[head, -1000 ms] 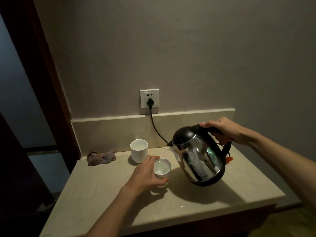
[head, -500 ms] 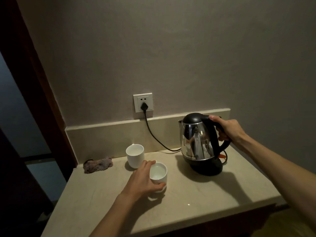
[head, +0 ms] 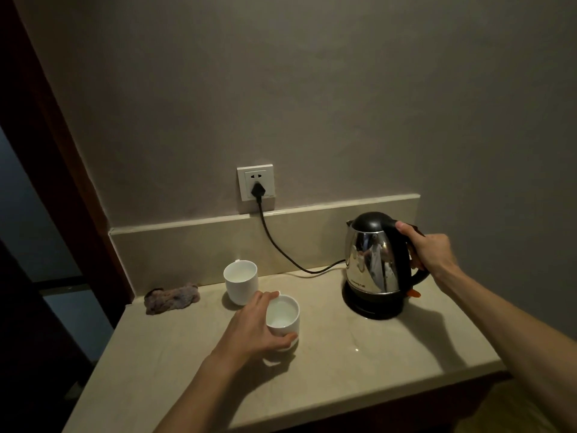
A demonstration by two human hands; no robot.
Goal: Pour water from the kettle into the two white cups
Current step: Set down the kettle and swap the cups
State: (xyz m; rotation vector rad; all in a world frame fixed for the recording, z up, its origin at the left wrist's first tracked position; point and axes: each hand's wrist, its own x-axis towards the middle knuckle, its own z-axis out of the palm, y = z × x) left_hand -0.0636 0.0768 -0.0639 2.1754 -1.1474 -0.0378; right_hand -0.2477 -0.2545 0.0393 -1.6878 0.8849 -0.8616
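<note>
Tilted toward the nearer cup a second earlier, the stainless-steel electric kettle (head: 376,260) had come back upright and now stood seated on its black power base (head: 371,307) at about three o'clock on the worktop (head: 343,364). The right hand (head: 429,253) was wrapped around the black handle, its fingers (head: 402,228) closed on it with the thumb laid over the top, probably to steady the kettle as it settled on the base. The left hand (head: 249,329) curled about the nearer white cup (head: 282,320), fingers spread partway round its wall and touching it, seemingly to keep the cup from sliding or tipping. That cup stood near the middle of the worktop, and a pale sheen inside suggested water, though the dim light left the level unclear. The second white cup (head: 241,281) stood just beyond it at about eleven o'clock, untouched, its contents hard to judge. A black cord (head: 281,248) ran from the wall socket (head: 256,185) at twelve o'clock down to the base. A crumpled cloth (head: 171,299) lay at nine o'clock against the backsplash, well apart from the kettle.
</note>
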